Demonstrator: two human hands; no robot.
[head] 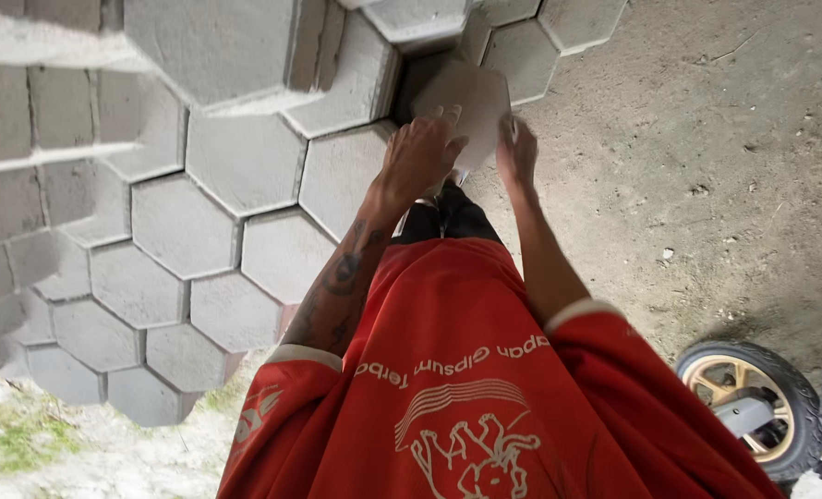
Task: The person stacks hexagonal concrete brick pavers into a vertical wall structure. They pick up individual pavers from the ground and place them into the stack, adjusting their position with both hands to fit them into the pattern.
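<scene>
Dirt ground (707, 139), paver (471, 97) between hands

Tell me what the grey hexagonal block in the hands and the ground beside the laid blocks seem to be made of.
Grey hexagonal block, held by the left hand and right hand: probably cast concrete; matte, grainy grey faces with crisp moulded edges, like the laid hexagonal pavers. Ground: seemingly compacted sand or soil; brownish, dull, with small stones and scuffs.
</scene>
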